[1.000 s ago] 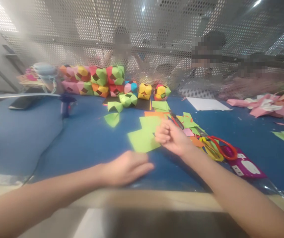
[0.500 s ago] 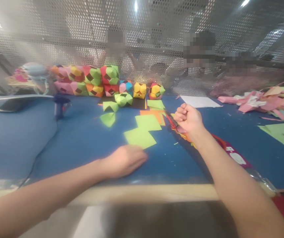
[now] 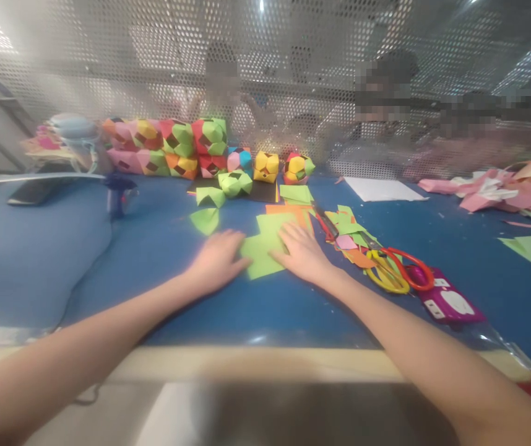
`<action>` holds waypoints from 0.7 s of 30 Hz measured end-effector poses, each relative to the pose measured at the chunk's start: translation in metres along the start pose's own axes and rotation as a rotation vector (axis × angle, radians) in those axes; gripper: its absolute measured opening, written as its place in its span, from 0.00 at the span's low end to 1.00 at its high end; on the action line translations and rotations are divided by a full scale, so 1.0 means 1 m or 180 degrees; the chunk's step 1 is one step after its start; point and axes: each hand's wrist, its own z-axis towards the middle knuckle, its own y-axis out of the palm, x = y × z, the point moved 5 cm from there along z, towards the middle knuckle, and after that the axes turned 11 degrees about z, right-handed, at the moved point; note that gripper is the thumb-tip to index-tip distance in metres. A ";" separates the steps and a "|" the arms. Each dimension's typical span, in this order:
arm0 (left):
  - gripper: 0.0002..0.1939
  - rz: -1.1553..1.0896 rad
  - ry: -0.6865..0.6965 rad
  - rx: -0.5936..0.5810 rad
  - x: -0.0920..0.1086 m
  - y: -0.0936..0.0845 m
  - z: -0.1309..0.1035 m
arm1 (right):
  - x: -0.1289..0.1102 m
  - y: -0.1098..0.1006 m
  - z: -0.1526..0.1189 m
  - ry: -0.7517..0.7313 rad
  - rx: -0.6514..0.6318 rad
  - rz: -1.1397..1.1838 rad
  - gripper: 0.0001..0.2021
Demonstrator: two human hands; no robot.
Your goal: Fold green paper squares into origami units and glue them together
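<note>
Two overlapping squares of light green paper (image 3: 262, 254) lie on the blue tabletop between my hands. My right hand (image 3: 305, 253) lies with fingers spread on the right side of this paper, holding nothing in its grip. At the paper's left edge is my left hand (image 3: 219, 260), thumb apart from the fingers and pointing at the sheet; whether it touches the paper I cannot tell. Orange paper (image 3: 293, 214) shows partly from beneath the green. Folded light green pieces (image 3: 206, 220) sit just beyond my left hand.
Folded paper balls (image 3: 179, 139) stand stacked at the back. Scissors with red handles (image 3: 409, 266), scissors with yellow handles (image 3: 387, 275), paper scraps (image 3: 346, 235) and a purple packet (image 3: 453, 300) lie at right. A blue glue gun (image 3: 117, 192) stands at left, its cord trailing forward.
My right hand, a fist over the scraps before, has come left and opened onto the green paper. My left hand has moved forward and left, its fingers now apart.
</note>
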 end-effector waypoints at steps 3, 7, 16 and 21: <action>0.20 0.0015 0.0159 -0.0048 0.004 0.002 0.000 | -0.001 0.001 0.000 -0.0063 0.0055 -0.0038 0.18; 0.18 -0.0306 0.0159 0.0088 0.005 -0.005 0.000 | -0.007 -0.003 0.002 -0.0083 0.0236 0.0485 0.11; 0.14 -0.0946 0.0022 0.0312 0.004 -0.009 0.001 | -0.018 -0.008 -0.006 -0.0044 0.0424 0.1336 0.22; 0.17 -0.0791 0.0153 0.0235 0.002 -0.008 0.002 | -0.042 -0.021 -0.012 -0.1223 0.0186 0.0902 0.07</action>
